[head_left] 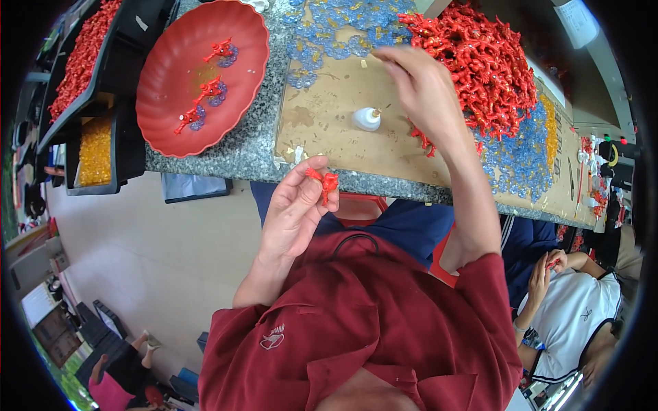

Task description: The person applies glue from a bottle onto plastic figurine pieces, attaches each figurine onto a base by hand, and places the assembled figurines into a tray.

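Held piece: the left hand [296,205] is pinching a small red moulded plastic figure [325,183] between thumb and fingertips, the other fingers curling loosely; it is being held up just off the near edge of the bench [226,154], likely so it can be seen and turned freely. One piece is in this hand.
Reaching hand: the right hand [418,85] is stretching forward over the brown cardboard sheet [336,116], fingertips closing together at the edge of the clear blue plastic ring pieces [329,31]; whether it is gripping one I cannot tell.
Glue bottle: one small white squat bottle with a pointed nozzle [367,118] is standing upright between the two hands, seemingly kept within easy reach of both.
Red stock: a heap of loose red plastic figures [480,61] is lying just right of the right hand, too many to count.
Finished pieces: a round red plastic tray [171,116] is sitting left of both hands, carrying three red-on-blue assembled pieces [210,89], spread apart.
Farther left: black bins with red pieces [82,55] and yellow pieces [96,151].
Neighbour: another person's hand [552,260] is working far right.
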Available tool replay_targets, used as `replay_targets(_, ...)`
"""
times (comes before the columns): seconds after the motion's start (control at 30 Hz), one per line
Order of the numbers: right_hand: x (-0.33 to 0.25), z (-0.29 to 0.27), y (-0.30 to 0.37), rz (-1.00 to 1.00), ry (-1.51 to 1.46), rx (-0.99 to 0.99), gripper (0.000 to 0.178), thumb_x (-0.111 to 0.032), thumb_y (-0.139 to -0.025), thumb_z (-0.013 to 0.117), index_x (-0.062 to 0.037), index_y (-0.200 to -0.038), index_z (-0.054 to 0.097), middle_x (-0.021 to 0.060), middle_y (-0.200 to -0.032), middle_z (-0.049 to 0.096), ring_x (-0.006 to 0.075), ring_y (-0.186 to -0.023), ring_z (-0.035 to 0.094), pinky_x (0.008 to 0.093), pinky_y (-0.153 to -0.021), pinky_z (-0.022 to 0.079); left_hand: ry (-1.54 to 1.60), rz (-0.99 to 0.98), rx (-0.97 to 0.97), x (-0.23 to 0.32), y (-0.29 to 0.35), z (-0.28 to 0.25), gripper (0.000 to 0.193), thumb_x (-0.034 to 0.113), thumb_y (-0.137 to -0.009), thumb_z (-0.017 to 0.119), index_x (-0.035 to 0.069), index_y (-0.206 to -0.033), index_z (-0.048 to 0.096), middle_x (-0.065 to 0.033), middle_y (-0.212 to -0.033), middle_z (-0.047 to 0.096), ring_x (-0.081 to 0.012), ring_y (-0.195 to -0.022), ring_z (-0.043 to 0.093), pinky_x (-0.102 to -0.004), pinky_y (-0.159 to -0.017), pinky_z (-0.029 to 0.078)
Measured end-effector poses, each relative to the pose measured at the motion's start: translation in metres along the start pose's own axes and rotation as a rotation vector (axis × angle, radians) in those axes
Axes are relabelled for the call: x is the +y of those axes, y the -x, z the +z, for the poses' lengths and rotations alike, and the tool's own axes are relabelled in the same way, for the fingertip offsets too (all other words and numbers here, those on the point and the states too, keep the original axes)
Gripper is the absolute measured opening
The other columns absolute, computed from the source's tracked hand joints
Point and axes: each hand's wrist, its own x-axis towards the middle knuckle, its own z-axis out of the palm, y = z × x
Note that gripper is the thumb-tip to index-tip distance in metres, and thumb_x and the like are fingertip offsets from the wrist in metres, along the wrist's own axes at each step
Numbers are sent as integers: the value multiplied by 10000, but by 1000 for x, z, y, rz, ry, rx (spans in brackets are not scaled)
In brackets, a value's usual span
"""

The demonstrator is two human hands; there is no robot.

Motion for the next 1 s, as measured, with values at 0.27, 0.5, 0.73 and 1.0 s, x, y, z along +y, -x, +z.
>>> replay_targets(0.27, 23, 38, -51, -221, 246, -155, 192, -144, -768, 622, -3, -897, 635, 138, -942, 620, 308, -886, 554, 370, -818, 437, -37, -19, -51, 2, -3, -2, 258, 60, -885, 522, 7, -1137, 507, -90, -923, 583, -150, -819, 572, -272, -728, 478)
replay_targets(0.5, -2, -44, 22, 376, -415, -38, 135, -50, -751, 628, 25, -858, 594, 56, -710, 637, 53, -641, 577, 208, -544, 447, 80, -85, -86, -8, -5, 7, 247, 56, -885, 518, 12, -1128, 514, -104, -866, 585, -151, -785, 576, -250, -696, 486)
replay_targets(0.73, -34, -50, 119, 450, -751, -157, 299, 57, -727, 634, 4, -1021, 608, 79, -1107, 565, 44, -811, 531, 166, -609, 447, 165, -280, -314, -42, -19, 31, 243, 81, -887, 523, 13, -1120, 526, -91, -919, 585, -160, -772, 561, -255, -677, 467)
replay_targets(1.0, -24, -48, 152, 396, -873, -91, 298, 44, -680, 678, 16, -974, 647, 103, -975, 611, 110, -720, 619, 206, -614, 488, 137, -334, -360, -60, -23, 23, 233, 68, -866, 551, 26, -1095, 541, -84, -927, 576, -167, -813, 554, -266, -703, 456)
